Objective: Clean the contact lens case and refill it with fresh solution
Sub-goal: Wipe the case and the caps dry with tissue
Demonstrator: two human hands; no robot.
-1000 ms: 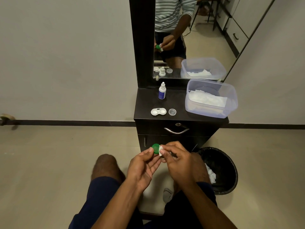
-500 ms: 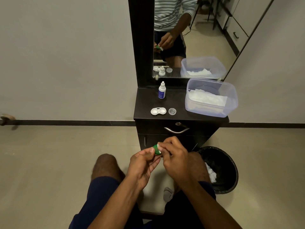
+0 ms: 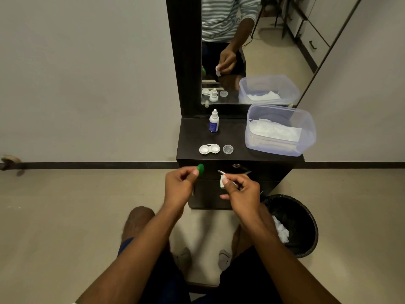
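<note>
My left hand (image 3: 179, 186) pinches a green lens-case cap (image 3: 200, 168) at its fingertips, held up in front of the cabinet. A little to the right, my right hand (image 3: 241, 191) pinches a small white tissue wad (image 3: 222, 180). The two hands are apart. On the dark cabinet top (image 3: 192, 137) lies the white lens case (image 3: 209, 149), open with both wells showing, and beside it a clear cap (image 3: 228, 149). A small solution bottle (image 3: 214, 121) stands behind them near the mirror.
A clear plastic tub (image 3: 280, 130) with white tissues sits at the right of the cabinet top. A black bin (image 3: 291, 224) with used tissue stands on the floor at the right. A mirror (image 3: 247, 49) rises behind; the drawer handle (image 3: 235, 172) lies between my hands.
My hands have parted and risen: the left carried the green cap to the left, the right drew the tissue wad away from it.
</note>
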